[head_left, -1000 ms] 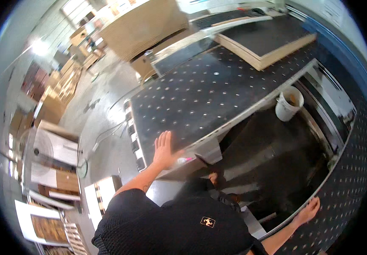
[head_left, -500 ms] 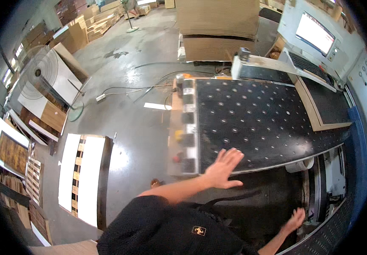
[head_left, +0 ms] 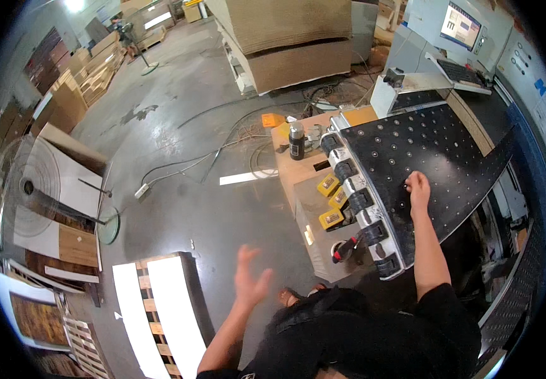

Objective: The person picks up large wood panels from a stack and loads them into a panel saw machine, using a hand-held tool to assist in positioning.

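Observation:
My right hand (head_left: 418, 187) rests on the black perforated table top (head_left: 456, 139), near its left edge, holding nothing. A row of black rollers (head_left: 356, 202) runs along that edge just left of the hand. My left hand (head_left: 251, 278) is raised in the air over the concrete floor (head_left: 191, 145), fingers spread and empty, slightly blurred. Nothing lies between the two hands except the table's corner and my dark shirt.
A low wooden cabinet (head_left: 298, 174) beside the table carries a black bottle (head_left: 296, 140), yellow boxes (head_left: 328, 185) and a red-handled tool (head_left: 347, 248). Cables and a power strip (head_left: 141, 189) cross the floor. A standing fan (head_left: 33, 189) and white panels (head_left: 153, 309) are left; stacked boards (head_left: 298, 38) and a monitor (head_left: 460, 25) behind.
The view has swung to the left. My left hand has lifted off the black table into the air, and my right hand has come up onto the table top.

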`<action>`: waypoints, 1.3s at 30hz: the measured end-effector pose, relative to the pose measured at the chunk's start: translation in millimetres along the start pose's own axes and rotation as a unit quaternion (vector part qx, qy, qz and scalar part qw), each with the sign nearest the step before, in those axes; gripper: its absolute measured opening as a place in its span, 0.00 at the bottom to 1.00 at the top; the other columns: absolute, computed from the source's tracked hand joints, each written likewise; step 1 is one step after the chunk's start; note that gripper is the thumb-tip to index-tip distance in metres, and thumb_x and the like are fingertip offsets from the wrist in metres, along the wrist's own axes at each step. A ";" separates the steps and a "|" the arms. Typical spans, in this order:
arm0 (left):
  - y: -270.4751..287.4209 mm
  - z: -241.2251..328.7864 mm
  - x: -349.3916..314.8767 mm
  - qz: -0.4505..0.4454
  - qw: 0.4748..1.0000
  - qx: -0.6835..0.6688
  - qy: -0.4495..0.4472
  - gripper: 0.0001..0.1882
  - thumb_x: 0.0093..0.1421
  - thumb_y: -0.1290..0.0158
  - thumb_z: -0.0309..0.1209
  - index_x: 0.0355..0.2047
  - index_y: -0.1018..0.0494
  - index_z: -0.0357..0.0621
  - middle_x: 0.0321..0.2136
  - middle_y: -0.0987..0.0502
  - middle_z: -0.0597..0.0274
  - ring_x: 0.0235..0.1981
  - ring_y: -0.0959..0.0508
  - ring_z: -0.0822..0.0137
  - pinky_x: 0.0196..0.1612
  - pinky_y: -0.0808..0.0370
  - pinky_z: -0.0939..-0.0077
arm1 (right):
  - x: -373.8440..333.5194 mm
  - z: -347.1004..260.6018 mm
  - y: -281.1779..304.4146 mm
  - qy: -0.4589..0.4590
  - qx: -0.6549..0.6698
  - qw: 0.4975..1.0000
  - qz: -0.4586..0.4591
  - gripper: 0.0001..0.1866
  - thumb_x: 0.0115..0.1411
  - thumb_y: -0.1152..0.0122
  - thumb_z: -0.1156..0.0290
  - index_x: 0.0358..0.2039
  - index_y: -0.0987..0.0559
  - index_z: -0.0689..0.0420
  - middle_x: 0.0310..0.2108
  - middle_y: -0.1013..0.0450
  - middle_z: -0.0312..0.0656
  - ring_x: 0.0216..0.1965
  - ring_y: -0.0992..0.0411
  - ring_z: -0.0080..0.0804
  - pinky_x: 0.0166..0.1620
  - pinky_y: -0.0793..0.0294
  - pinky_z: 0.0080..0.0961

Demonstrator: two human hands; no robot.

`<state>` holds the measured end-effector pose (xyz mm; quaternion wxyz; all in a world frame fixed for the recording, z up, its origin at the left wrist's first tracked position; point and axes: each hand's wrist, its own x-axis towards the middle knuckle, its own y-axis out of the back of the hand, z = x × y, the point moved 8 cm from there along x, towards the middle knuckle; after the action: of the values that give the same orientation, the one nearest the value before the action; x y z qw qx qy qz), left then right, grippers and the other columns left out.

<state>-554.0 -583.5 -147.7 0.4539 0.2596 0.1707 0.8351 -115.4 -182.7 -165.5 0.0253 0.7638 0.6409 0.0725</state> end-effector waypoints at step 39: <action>76.8 -687.7 813.3 -0.239 0.902 -0.015 0.359 0.30 0.64 0.45 0.41 0.57 0.37 0.29 0.38 0.22 0.51 0.32 0.22 0.67 0.33 0.24 0.74 | 237.7 -111.3 -481.9 -0.070 -0.093 0.978 0.170 0.18 0.68 0.47 0.57 0.50 0.25 0.57 0.38 0.23 0.38 0.37 0.25 0.24 0.42 0.27 0.22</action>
<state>-1378.7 30.5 -436.1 0.5515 -0.1134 0.3666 0.7407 -561.5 130.2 -100.2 0.1284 0.8592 0.4886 0.0814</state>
